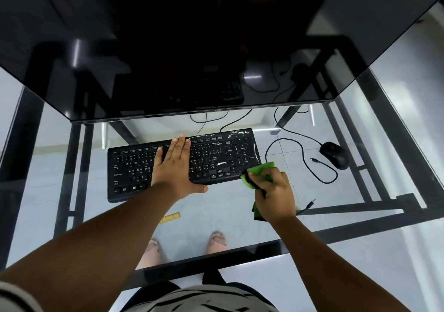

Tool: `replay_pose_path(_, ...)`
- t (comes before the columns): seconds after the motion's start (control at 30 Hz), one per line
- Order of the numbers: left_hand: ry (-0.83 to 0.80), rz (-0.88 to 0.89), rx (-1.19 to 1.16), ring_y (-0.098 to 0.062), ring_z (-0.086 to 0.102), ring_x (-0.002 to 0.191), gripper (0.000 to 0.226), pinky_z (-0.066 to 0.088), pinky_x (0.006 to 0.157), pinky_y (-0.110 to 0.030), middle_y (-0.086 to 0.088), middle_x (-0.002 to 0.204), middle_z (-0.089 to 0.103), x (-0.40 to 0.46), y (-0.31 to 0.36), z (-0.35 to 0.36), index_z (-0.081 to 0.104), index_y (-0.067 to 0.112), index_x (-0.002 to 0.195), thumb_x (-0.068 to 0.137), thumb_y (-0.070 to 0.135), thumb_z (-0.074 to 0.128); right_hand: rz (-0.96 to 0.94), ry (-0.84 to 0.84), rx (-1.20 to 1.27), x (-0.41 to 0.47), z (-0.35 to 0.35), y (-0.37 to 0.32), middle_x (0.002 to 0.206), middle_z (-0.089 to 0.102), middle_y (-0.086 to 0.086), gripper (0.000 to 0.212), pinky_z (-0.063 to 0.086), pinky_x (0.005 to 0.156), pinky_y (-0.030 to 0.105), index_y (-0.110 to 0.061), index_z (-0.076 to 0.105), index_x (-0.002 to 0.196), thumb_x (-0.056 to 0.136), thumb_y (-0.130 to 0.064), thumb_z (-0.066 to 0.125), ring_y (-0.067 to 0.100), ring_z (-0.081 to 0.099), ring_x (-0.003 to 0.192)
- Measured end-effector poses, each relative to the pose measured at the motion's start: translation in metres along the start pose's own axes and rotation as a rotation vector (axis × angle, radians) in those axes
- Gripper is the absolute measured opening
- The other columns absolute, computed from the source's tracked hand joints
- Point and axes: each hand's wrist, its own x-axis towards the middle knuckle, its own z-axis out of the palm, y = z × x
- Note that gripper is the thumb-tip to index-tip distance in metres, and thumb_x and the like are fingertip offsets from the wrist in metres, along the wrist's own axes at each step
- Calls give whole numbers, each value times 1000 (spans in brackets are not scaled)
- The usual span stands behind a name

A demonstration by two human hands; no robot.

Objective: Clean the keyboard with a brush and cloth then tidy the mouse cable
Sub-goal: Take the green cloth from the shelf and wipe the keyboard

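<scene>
One big glass desk holds the flat, stiff keyboard. Flat left hand presses it still. Right hand squeezes the soft green cloth at its near-right corner. Floppy mouse cable curls nearby.

Dim, cool light, glare streaks on the glass table and dark monitor, wide-angle bending at edges.

Keyboard: on the glass desk, in front of the monitor. Left hand flat on its middle keys. Right hand with cloth at its right near corner. Mouse to its right, well apart; mouse cable looped between them.
</scene>
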Motion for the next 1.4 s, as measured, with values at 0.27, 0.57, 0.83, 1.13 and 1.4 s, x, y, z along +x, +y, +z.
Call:
replay_pose_path(0.27, 6, 4, 7, -14, -22, 147, 137, -9, 120, -47, 3, 160, -24, 0, 0, 0, -17, 17, 153, 59, 88, 54, 201, 186, 194, 8, 2, -13, 102, 58, 4, 48, 50, 84, 31, -20, 75, 109, 73, 10, 61, 26, 55, 94)
replay_pose_path(0.57, 24, 30, 3, -11, -22, 146, 139, -8, 120, -47, 6, 160, -25, -6, -17, 1, -15, 21, 153, 55, 89, 56, -27, -122, 49, 36, 16, -66, 108, 56, 0, 43, 54, 64, 34, -27, 73, 110, 75, -3, 63, 24, 48, 96)
replay_pose_path(0.83, 4, 20, -10, -10, -22, 146, 139, -10, 119, -47, 7, 159, -25, -5, -18, -1, -17, 21, 153, 55, 88, 57, 29, -89, 39, 30, 19, -59, 107, 53, 1, 46, 54, 65, 35, -27, 72, 112, 76, -1, 62, 25, 48, 97)
replay_pose_path(1.13, 13, 24, -23, -9, -21, 146, 140, -7, 120, -47, 8, 159, -25, -4, -20, 1, -16, 23, 153, 53, 90, 57, 18, -112, 16, 37, 16, -65, 106, 51, -1, 46, 53, 60, 32, -29, 71, 110, 76, -1, 61, 22, 45, 96)
replay_pose_path(1.4, 4, 21, -19, -10, -20, 147, 140, -5, 120, -48, 8, 159, -25, -4, -18, 0, -16, 22, 153, 54, 89, 58, -140, -212, 3, 38, 14, -68, 104, 52, -2, 42, 50, 60, 32, -31, 71, 110, 81, -5, 57, 22, 44, 94)
